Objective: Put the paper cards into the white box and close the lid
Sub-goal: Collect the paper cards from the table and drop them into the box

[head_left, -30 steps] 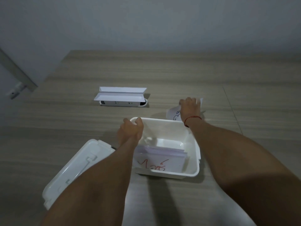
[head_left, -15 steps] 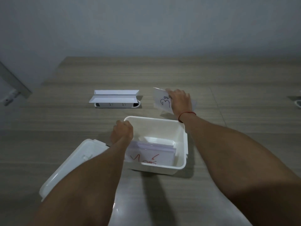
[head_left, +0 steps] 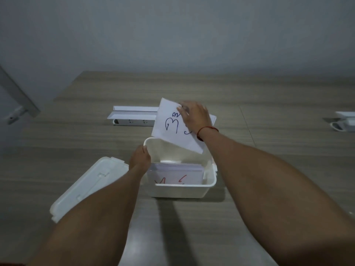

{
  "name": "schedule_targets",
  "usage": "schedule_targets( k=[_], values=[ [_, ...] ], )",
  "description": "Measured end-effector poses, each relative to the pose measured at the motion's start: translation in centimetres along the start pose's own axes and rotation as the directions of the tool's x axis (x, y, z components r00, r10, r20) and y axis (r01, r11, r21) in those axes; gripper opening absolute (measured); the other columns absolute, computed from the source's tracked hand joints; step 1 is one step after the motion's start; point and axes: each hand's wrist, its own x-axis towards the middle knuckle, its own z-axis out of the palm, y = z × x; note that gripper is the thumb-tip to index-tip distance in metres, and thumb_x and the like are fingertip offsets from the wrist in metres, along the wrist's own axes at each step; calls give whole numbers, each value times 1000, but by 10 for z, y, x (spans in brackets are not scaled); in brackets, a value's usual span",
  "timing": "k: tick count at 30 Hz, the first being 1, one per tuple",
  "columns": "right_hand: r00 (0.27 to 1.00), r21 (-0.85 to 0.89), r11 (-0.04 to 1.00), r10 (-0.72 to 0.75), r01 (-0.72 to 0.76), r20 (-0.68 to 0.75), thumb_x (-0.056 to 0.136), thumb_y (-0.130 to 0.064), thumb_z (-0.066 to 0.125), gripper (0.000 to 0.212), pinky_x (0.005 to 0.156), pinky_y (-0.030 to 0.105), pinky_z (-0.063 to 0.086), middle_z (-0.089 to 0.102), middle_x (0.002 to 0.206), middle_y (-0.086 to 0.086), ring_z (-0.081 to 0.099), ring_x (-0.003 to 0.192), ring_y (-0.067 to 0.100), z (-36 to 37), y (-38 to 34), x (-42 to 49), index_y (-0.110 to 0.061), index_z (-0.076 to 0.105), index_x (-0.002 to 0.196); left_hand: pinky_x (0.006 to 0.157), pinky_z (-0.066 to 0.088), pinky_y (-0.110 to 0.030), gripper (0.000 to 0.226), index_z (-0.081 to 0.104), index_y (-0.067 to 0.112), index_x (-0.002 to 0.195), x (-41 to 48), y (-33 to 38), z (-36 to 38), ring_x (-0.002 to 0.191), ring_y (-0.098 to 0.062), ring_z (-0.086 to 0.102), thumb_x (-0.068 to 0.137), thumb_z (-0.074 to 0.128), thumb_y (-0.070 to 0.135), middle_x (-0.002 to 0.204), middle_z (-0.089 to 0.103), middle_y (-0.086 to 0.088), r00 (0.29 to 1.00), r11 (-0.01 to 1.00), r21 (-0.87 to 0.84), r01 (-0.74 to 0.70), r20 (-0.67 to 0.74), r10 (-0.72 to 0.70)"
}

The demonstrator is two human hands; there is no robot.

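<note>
The white box [head_left: 182, 190] stands open in the middle of the table. Inside it leans a stack of paper cards [head_left: 175, 174], the front one marked in red. My left hand [head_left: 139, 159] grips the box's far left rim. My right hand [head_left: 194, 117] holds a white paper card [head_left: 169, 125] with blue writing, tilted in the air above the back of the box, its lower corner over the opening. The white lid [head_left: 84, 186] lies flat on the table to the left of the box, partly under my left forearm.
A white power strip with raised flaps [head_left: 132, 118] sits on the wooden table [head_left: 278, 150] behind the box. Another white object [head_left: 344, 123] lies at the right edge. A grey wall rises beyond the table's far edge.
My right hand has lifted the blue-marked card off the table behind the box and brought it up over the box opening. My left hand stays on the rim.
</note>
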Motion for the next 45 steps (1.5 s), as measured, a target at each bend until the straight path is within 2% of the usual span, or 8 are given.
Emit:
schedule_targets(
  k=[13,20,30,33,35,37,41,45],
  values=[
    [901,46,985,131,-165,413,94,-31,51,29,95,36,47,71,117,6,64,108,28,49,10,-58,-17,72,107,80,35,-32,43,55,1,117,-4,-11,4,108,-35,57,105,23,28,117,61,-21,996,990,-105,-90,-26,87],
    [625,-18,958,200,-285,754,85,-41,64,27,78,28,43,64,81,-1,56,85,19,49,12,-70,-22,66,65,81,35,-32,45,55,2,121,-1,-12,7,110,-36,56,105,22,29,120,61,-22,997,995,-78,-69,-49,65],
    [333,-135,898,290,-418,897,86,-54,57,38,96,33,50,70,93,-5,64,94,18,37,11,-74,-20,72,92,85,37,-34,45,55,0,119,-2,-9,6,111,-35,56,105,22,27,120,61,-21,998,995,-87,-49,-52,45],
    [519,-16,881,294,-473,802,90,-43,56,38,85,28,51,76,96,8,68,84,18,34,20,-77,-9,75,92,85,40,-35,44,56,2,119,0,-10,8,107,-35,57,105,23,27,118,62,-20,996,994,-82,-66,-64,60],
    [792,25,908,351,-419,500,89,-36,57,33,88,31,55,75,86,13,68,81,24,32,29,-76,-13,71,69,81,39,-35,43,58,3,116,3,-11,9,100,-34,57,104,25,27,115,63,-20,994,994,-81,-80,-78,73],
    [903,-69,917,400,-394,159,91,-31,51,29,92,36,50,72,95,13,64,96,30,26,34,-77,-12,70,78,78,39,-34,42,59,2,111,4,-11,10,100,-35,58,103,27,28,111,64,-21,992,993,-80,-92,-91,85],
    [788,-134,815,579,-563,210,94,-35,48,50,107,43,33,47,143,13,43,132,33,33,42,-85,-7,44,136,78,37,-33,43,60,1,112,3,-11,10,103,-36,59,104,27,27,111,65,-20,993,993,-72,-90,-89,83],
    [734,12,765,613,-644,293,97,-31,47,72,117,43,27,19,160,16,26,145,35,43,48,-92,-2,13,152,79,38,-33,43,60,1,112,4,-7,11,103,-36,59,104,26,26,111,65,-21,993,991,-86,-99,-71,93]
  ],
)
